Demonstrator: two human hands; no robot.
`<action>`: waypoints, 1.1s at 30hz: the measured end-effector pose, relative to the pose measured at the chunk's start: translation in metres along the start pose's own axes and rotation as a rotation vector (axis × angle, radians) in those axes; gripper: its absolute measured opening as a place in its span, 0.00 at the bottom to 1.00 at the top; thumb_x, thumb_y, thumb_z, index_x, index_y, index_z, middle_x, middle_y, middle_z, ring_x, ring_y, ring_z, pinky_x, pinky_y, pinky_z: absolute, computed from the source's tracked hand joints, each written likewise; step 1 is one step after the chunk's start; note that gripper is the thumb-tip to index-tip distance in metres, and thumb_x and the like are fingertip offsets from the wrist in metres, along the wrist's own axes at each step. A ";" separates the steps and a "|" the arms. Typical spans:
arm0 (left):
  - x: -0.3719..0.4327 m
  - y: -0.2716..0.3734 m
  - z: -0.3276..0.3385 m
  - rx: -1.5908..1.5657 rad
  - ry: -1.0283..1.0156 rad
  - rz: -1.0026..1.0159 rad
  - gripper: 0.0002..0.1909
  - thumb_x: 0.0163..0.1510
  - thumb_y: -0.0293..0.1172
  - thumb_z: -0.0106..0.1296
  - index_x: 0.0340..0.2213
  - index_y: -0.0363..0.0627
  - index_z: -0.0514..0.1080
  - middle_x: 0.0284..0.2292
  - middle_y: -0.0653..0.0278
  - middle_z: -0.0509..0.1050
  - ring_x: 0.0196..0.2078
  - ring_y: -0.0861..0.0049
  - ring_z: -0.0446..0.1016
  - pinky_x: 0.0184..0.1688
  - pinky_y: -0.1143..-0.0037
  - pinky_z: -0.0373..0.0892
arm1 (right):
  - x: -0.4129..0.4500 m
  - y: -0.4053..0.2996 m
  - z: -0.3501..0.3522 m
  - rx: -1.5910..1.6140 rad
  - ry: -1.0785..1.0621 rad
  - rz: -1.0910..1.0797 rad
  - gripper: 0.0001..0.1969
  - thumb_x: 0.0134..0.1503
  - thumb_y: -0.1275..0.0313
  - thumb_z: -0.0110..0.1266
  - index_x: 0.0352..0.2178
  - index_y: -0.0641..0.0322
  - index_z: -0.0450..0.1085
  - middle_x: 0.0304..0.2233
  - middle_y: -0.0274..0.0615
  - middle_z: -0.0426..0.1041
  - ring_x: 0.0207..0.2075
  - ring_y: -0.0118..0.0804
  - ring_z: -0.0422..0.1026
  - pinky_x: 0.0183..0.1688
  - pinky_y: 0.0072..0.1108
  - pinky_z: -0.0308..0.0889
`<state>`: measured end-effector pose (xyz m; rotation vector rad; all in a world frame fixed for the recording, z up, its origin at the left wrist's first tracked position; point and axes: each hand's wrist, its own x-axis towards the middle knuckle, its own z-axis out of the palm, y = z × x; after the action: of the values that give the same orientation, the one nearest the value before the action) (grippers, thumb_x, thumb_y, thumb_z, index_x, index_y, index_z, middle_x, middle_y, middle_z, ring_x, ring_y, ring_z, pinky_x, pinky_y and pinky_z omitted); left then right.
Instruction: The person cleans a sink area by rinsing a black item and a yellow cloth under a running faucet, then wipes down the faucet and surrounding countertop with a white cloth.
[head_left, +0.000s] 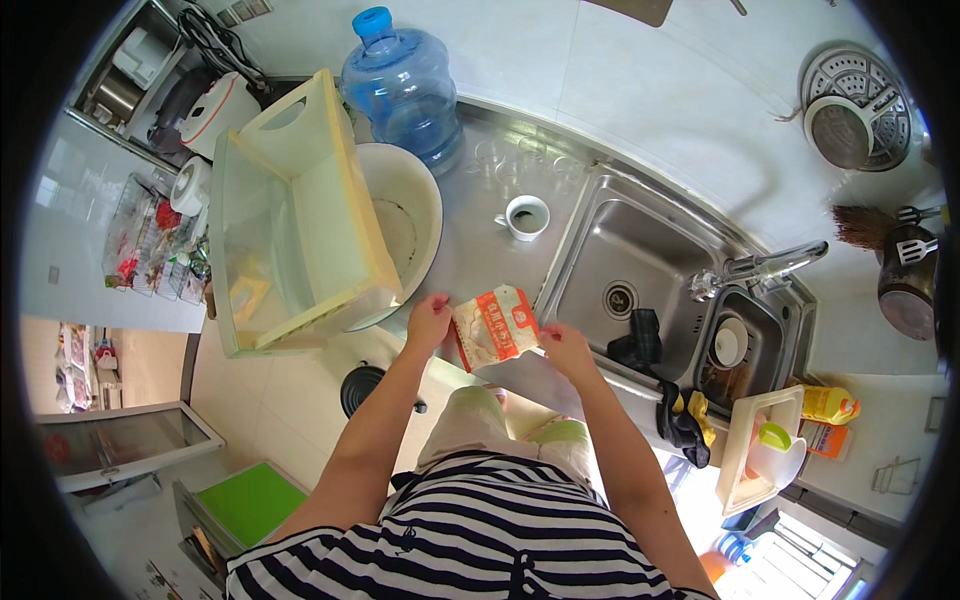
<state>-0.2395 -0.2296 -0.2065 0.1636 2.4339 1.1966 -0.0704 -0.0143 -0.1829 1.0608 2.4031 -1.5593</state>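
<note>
An orange-and-white packet (495, 327) bearing writing is stretched between my two hands, over the front edge of the steel counter (480, 232). My left hand (429, 327) pinches its left edge, while my right hand (568, 352) pinches the right edge. Beyond the packet stands a white mug (526, 217) with a little dark stuff inside. To the right is the large basin of a steel sink (615, 247), where a dark cloth (637, 341) lies near the drain. On the left, a pale plastic fridge drawer (322, 210) rests tilted on a big white bowl (409, 225).
A blue water jug (405, 90) stands behind the bowl. Several clear glasses (510, 161) sit along the wall. The tap (765, 266) reaches over the small sink basin, which holds a white bowl (729, 342). Dark and yellow gloves (686, 424) hang over the front edge beside a cream tub (750, 450).
</note>
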 end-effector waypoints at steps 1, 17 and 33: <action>0.001 0.002 -0.002 0.000 -0.006 0.000 0.14 0.47 0.29 0.48 0.37 0.38 0.70 0.34 0.55 0.73 0.36 0.67 0.72 0.41 0.74 0.67 | 0.002 -0.001 0.004 0.007 -0.027 0.053 0.16 0.46 0.61 0.51 0.32 0.62 0.72 0.28 0.47 0.74 0.33 0.44 0.73 0.38 0.28 0.67; 0.009 0.029 -0.002 -0.437 -0.596 0.094 0.18 0.48 0.24 0.49 0.44 0.37 0.65 0.39 0.61 0.71 0.41 0.75 0.70 0.45 0.75 0.65 | -0.031 -0.076 -0.001 0.590 -0.121 0.055 0.09 0.57 0.69 0.43 0.36 0.64 0.64 0.30 0.34 0.67 0.31 0.24 0.67 0.35 0.18 0.67; -0.036 0.102 0.056 -0.121 -0.432 0.563 0.21 0.46 0.26 0.56 0.43 0.39 0.66 0.40 0.62 0.70 0.42 0.78 0.67 0.44 0.77 0.63 | -0.068 -0.071 -0.102 0.252 0.220 -0.215 0.08 0.55 0.71 0.46 0.33 0.66 0.66 0.24 0.41 0.68 0.27 0.28 0.66 0.31 0.18 0.62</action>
<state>-0.1918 -0.1361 -0.1460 1.0111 1.9793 1.3502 -0.0313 0.0197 -0.0510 1.0976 2.5886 -1.9548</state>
